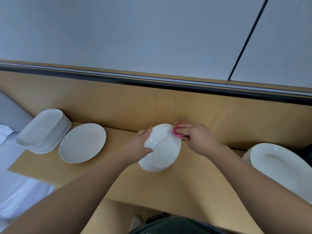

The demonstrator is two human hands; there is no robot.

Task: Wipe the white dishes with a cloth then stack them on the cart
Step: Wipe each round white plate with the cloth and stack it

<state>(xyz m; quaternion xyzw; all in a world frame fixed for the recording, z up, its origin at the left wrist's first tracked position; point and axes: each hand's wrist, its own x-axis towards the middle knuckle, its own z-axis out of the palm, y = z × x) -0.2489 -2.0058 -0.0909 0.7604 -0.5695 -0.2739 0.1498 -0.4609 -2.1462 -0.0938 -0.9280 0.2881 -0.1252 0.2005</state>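
Forearms [84,191] reach over counter [185,183]. Left hand [143,144] grips dish [166,149] by its left rim, tilted above counter. Right hand [197,135] pinches pink cloth [177,132] against dish's far rim. Step: wiping. Next, likely: finish wiping, then stack it. Left stack [45,130], right stack [278,166]; can't tell which is the cart.

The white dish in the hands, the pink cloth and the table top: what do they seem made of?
White dish: likely glazed ceramic, smooth and glossy with soft highlights; melamine is possible.
Pink cloth: soft fabric, bunched against the dish rim.
Table top: wood-look laminate or veneer, matte, with faint grain.
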